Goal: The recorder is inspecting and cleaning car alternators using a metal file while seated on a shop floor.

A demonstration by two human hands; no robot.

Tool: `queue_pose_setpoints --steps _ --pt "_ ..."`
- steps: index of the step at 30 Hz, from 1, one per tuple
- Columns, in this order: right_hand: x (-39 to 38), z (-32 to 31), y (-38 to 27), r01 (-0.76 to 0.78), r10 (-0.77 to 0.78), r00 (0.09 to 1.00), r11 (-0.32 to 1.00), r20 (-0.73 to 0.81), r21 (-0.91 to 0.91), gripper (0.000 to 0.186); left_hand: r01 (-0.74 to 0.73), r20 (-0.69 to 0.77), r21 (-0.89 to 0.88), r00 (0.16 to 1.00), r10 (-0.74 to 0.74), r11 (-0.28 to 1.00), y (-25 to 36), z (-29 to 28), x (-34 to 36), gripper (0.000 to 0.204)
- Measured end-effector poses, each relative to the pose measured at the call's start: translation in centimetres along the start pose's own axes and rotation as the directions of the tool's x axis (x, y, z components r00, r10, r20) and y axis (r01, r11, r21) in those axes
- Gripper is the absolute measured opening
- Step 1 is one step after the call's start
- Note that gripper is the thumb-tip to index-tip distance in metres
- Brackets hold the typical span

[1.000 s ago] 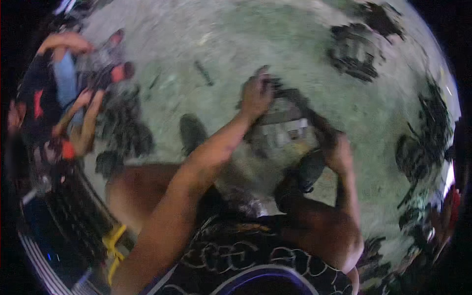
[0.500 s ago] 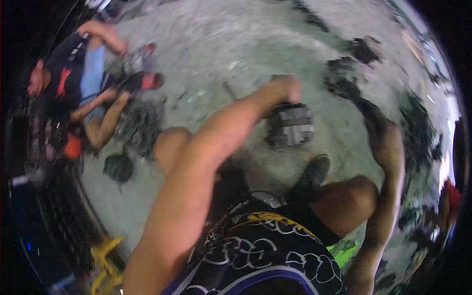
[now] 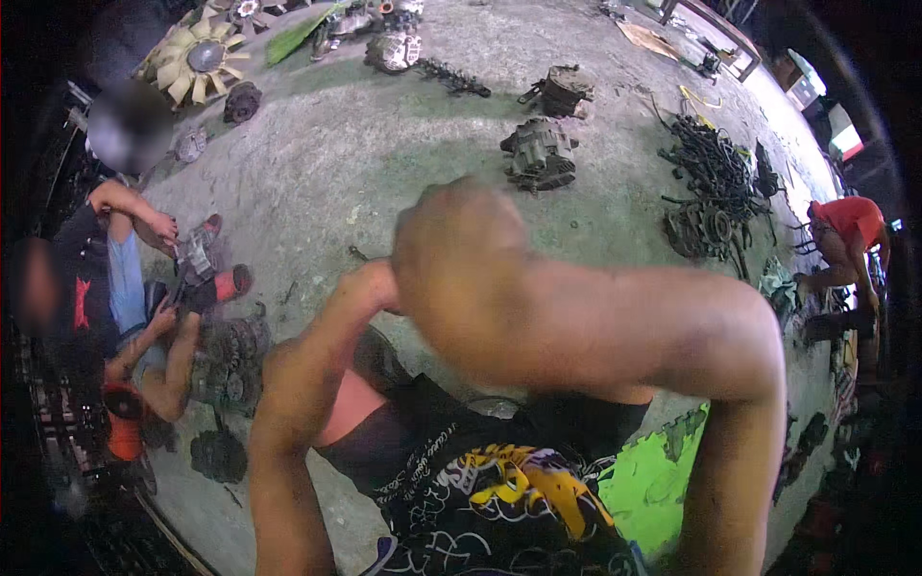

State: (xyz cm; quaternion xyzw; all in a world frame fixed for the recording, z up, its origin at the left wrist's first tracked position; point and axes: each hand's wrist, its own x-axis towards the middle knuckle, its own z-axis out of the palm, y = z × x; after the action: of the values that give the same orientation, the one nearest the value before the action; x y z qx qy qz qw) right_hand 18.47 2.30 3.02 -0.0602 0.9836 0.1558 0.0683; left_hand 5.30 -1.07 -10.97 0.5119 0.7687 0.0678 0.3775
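Grey unit I handled a second ago: out of sight now, maybe behind my right hand (image 3: pixel 461 230). Both arms up; work looks paused. Right blurred, left hand hidden: can't tell what either holds. Alternator (image 3: pixel 539 154) sits beyond on floor (image 3: pixel 327 163).

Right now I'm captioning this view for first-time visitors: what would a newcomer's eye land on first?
Most likely the person's blurred right hand, large in mid-picture, in front of the left wrist. After that, perhaps the bright green mat at the lower right and the pale, many-bladed fan at the upper left.
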Motion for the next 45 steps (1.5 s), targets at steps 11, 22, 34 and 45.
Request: queue_pose_setpoints --steps 11,22,34,45 --pt "1.9 -8.2 -3.3 0.203 -0.207 0.972 0.978 0.112 0.048 0.025 -0.114 -0.179 0.08 0.976 0.127 0.99 0.2 1.2 0.4 0.049" --pt "4.2 -8.6 -5.5 0.272 -0.273 0.962 0.961 0.009 0.04 0.023 -0.239 -0.224 0.163 0.936 0.272 0.957 -6.8 8.1 -2.6 0.054" --pt "3.9 -7.1 -2.4 0.143 -0.141 0.988 0.989 0.057 -0.04 0.022 0.006 0.079 0.221 0.997 -0.024 0.975 -1.2 2.8 -6.1 0.059" --pt "3.9 -5.1 1.7 0.059 -0.058 0.998 0.997 0.032 -0.044 0.021 0.037 0.079 0.282 0.995 -0.061 0.959 -3.0 4.5 -3.8 0.056"
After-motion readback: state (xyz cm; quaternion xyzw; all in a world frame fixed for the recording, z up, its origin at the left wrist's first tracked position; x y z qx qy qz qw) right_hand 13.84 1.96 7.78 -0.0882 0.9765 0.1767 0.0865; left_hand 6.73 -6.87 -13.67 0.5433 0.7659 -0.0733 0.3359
